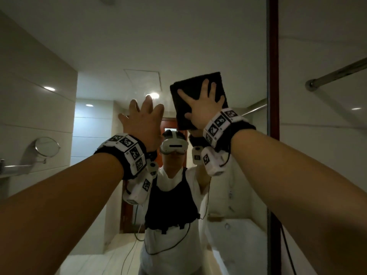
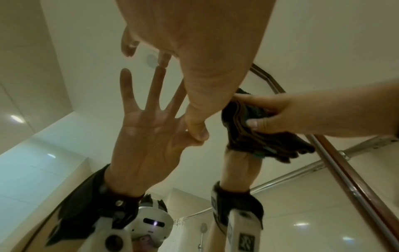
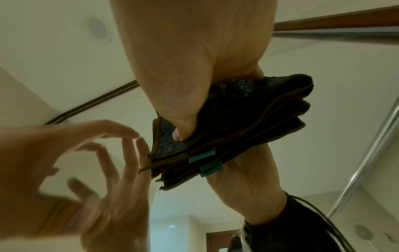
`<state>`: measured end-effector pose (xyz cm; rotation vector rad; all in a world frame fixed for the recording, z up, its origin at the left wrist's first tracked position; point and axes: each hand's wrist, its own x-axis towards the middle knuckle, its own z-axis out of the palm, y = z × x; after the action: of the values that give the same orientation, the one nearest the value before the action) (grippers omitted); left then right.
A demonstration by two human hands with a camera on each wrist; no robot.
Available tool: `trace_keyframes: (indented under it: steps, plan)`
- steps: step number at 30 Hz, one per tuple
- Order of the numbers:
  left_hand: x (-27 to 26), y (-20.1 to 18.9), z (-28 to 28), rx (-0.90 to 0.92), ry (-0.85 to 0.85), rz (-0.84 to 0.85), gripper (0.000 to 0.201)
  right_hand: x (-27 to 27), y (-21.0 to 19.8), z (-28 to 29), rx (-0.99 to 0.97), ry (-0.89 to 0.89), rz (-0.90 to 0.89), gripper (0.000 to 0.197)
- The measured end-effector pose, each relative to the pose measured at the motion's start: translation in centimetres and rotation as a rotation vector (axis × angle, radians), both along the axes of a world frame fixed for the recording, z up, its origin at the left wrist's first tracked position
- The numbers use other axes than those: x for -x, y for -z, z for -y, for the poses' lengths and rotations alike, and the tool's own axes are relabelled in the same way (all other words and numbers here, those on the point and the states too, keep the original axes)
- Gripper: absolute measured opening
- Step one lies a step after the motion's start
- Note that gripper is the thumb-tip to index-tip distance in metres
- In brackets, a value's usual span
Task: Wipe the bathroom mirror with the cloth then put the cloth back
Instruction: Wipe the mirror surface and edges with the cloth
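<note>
The bathroom mirror (image 1: 119, 56) fills the view ahead and reflects me. A dark folded cloth (image 1: 190, 88) with a teal tag lies flat on the glass at the upper right. My right hand (image 1: 204, 108) presses it there with fingers spread and straight. In the right wrist view the thumb (image 3: 183, 129) pushes into the cloth (image 3: 248, 109). My left hand (image 1: 143, 118) is raised just left of the cloth, fingers spread, holding nothing. In the left wrist view its fingertips (image 2: 163, 59) meet their reflection on the glass, with the cloth (image 2: 248, 136) to the right.
The mirror's dark wooden frame (image 1: 273, 76) runs down the right side, close to the cloth. A metal rail (image 1: 337, 74) crosses the wall beyond it. A round swivel mirror (image 1: 46, 146) and a small shelf (image 1: 14, 169) show at the far left.
</note>
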<state>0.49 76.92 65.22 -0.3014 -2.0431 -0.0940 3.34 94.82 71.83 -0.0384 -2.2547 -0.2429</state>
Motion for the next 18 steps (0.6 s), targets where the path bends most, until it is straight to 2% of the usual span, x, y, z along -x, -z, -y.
trace_keyframes:
  steps: [3, 6, 14, 18]
  plan:
    - [0.3, -0.2, 0.0, -0.002, 0.003, 0.011, 0.076, -0.2, -2.5, 0.7, 0.027, 0.025, -0.005, 0.08]
    - [0.3, -0.2, -0.1, -0.016, -0.004, 0.004, 0.076, -0.4, -2.7, 0.8, 0.012, 0.036, -0.01, 0.081]
    - [-0.5, 0.3, -0.6, -0.043, -0.017, 0.007, 0.076, -0.2, 3.9, -0.3, -0.146, 0.025, 0.062, 0.09]
    - [-1.7, 1.4, -1.5, -0.01, -0.074, -0.049, 0.066, -0.9, 7.1, -1.2, -0.159, 0.014, 0.088, 0.091]
